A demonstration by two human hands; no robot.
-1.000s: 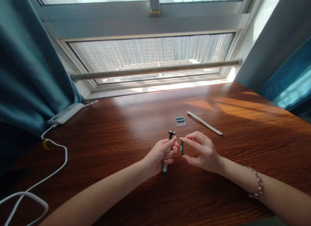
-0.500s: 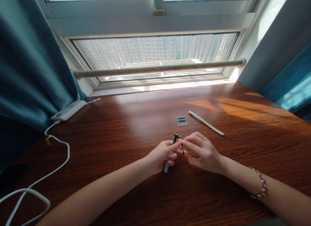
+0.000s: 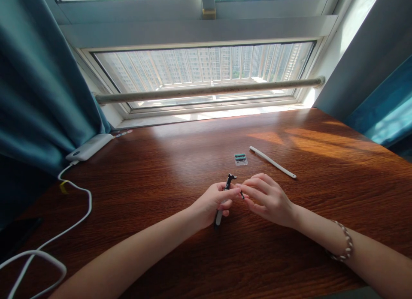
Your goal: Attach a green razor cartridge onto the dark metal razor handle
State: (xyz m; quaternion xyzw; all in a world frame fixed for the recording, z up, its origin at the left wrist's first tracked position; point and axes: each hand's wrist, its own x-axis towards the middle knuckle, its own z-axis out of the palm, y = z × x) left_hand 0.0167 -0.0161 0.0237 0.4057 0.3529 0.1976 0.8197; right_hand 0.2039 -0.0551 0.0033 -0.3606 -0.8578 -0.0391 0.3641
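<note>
My left hand is closed around a black and grey razor handle. The handle is tilted, its forked black head end up beyond the thumb and its grey grip below the fingers. Between the fingertips of both hands is a small dark razor cartridge, seen nearly edge-on. My right hand pinches this piece, thumb below and fingers above, and it is apart from the handle's head. Fingers partly cover the cartridge. Just beyond the hands lies a small clear blade case with teal-striped cartridges.
A white stylus-like stick lies on the brown wooden table behind my right hand. At the left, a white power bank has a white cable looping toward the near edge. A window with a horizontal rail stands behind.
My left hand has moved slightly left with the razor handle, widening the space between its head and the cartridge. The cartridge has turned and shows less of its length. My right hand stays nearly still.
</note>
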